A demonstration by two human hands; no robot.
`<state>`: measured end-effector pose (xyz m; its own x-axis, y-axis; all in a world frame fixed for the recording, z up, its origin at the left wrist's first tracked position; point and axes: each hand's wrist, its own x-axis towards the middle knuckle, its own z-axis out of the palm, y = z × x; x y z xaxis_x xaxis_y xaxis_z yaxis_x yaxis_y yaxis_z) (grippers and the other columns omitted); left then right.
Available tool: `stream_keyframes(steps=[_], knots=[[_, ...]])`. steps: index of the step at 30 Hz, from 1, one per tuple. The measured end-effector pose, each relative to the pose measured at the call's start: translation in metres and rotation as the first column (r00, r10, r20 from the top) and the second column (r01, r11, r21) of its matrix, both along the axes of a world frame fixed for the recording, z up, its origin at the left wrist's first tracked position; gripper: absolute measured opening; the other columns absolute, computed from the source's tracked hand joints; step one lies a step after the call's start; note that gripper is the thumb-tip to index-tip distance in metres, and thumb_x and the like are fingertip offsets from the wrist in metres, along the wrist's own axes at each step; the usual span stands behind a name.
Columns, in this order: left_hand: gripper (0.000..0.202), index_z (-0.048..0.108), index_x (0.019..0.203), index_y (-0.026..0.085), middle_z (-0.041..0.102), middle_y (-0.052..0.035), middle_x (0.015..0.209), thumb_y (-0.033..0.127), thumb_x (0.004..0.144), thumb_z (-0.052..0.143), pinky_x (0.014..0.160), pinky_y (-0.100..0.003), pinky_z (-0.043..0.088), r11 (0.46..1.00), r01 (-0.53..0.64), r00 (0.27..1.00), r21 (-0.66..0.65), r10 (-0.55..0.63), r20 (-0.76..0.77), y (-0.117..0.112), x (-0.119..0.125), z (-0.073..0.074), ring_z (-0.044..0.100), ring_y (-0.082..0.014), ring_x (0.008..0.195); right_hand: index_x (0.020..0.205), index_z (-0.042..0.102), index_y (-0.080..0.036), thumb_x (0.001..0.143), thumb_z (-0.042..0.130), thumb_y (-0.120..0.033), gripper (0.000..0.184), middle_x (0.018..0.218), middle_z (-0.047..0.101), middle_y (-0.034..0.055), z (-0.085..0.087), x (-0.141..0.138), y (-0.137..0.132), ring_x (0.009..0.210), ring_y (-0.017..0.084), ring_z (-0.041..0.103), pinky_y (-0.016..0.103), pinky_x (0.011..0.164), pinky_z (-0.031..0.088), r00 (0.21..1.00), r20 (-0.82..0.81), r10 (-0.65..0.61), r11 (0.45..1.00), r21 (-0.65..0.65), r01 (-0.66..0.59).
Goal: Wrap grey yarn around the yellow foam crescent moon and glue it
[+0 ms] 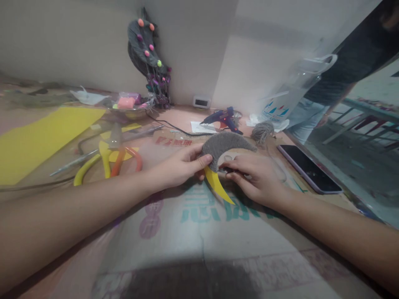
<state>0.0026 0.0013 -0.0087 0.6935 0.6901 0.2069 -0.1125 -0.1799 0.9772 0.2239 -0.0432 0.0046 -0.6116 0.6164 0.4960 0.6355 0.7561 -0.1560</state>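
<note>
My left hand [187,166] grips a crescent moon shape [222,147] by its outer curve, thumb on the front. Grey yarn is wound closely over its upper part, while the lower tip is bare yellow card [220,187]. Beside the inner curve, my right hand [255,176] is closed in a pinch on grey yarn, largely hidden by the fingers. A loose strand loops behind that hand from a ball of grey yarn [263,133].
A glue gun [226,118] with a red light lies behind the crescent. Scissors [137,158] and pliers [107,162] lie left, near yellow card [52,137]. A phone [308,168] is at right. A decorated grey moon [145,45] hangs against the wall; a person [339,74] stands at right.
</note>
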Motion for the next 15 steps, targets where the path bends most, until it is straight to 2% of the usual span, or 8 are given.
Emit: stream_keyframes(steps=[15], knots=[[0.026,0.056,0.099,0.016,0.052,0.0018,0.076,0.040,0.089,0.054,0.053,-0.021,0.042,1.000,-0.001,1.000,0.007,0.001,-0.017,0.0005,-0.0001,-0.0009,0.050,-0.0079,0.058,0.105,0.065,-0.016,0.092,0.048,-0.023,0.022,0.082,0.067,0.0073,-0.0008,0.0005,0.0004,0.074,0.019,0.060,0.030,0.066,0.045,1.000,0.006,-0.006,1.000,-0.011,0.006]])
